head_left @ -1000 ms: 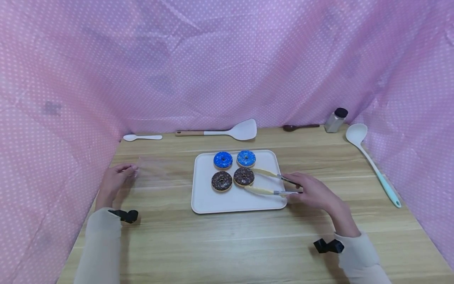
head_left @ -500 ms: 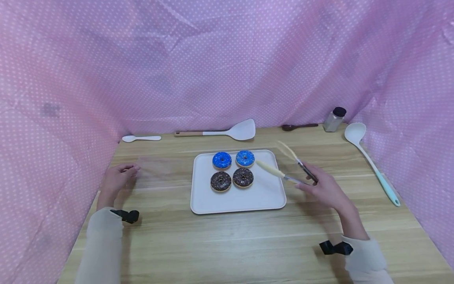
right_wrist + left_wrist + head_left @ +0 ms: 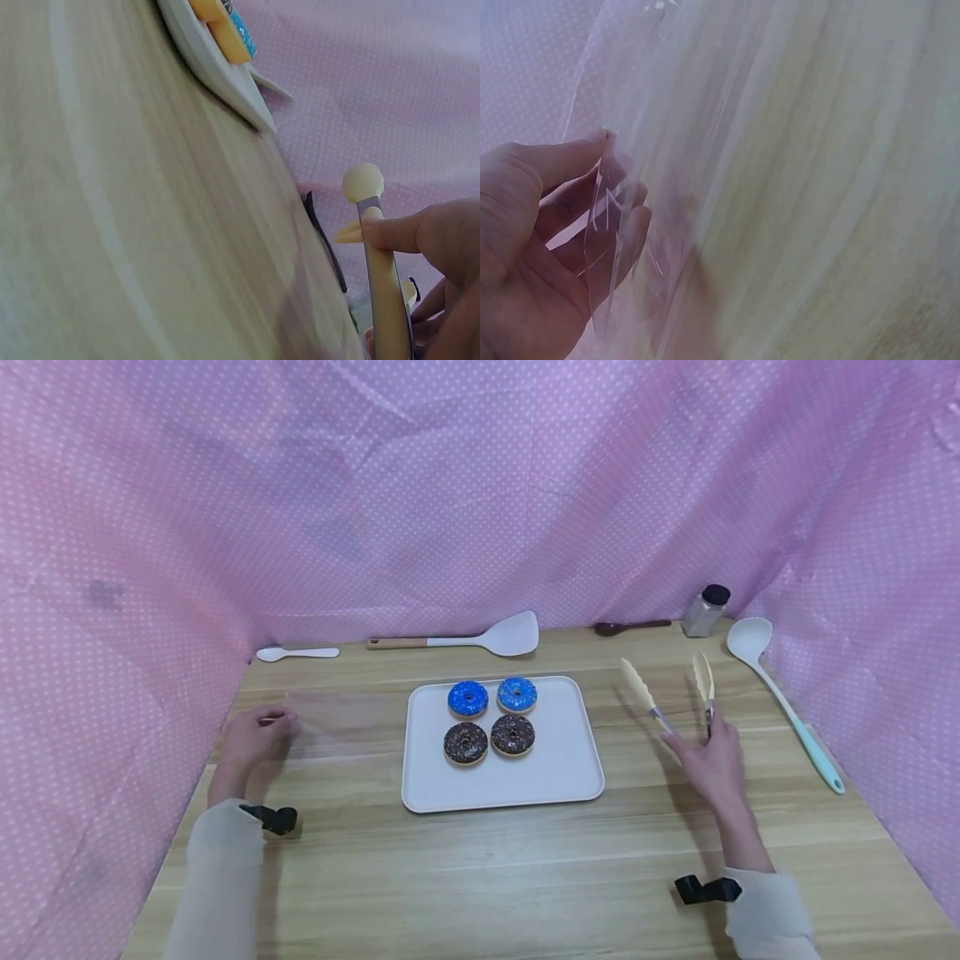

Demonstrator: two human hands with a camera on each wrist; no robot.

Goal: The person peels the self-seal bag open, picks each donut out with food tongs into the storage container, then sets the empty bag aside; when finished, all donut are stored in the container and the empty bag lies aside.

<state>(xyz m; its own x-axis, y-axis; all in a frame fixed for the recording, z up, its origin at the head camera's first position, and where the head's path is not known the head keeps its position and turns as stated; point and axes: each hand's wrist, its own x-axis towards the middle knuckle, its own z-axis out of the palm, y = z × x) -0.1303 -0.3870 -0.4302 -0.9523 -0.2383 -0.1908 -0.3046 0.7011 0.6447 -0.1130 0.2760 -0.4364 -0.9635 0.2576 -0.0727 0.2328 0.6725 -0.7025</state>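
At the left of the table, my left hand (image 3: 255,739) pinches the edge of a clear plastic piece (image 3: 330,727). The left wrist view shows thumb and fingers on this see-through plastic (image 3: 652,225). My right hand (image 3: 716,768) grips a pair of tongs (image 3: 637,683) with cream tips, right of the tray. The tongs' arms are spread and point toward the back, nothing between them. On the white tray (image 3: 562,768) lie a dark blue donut (image 3: 468,699), a lighter blue donut (image 3: 517,694) and two chocolate donuts (image 3: 513,735) with sprinkles.
Along the back edge lie a small white spoon (image 3: 298,653), a white spatula (image 3: 510,635) and a dark brown spoon (image 3: 632,627). A black-capped jar (image 3: 705,612) stands at the back right. A white ladle (image 3: 795,714) with a mint handle lies along the right side.
The tongs have come away from the right chocolate donut and swung right, off the tray, turning from leftward to pointing backward. The left hand has stayed nearly still with the plastic.
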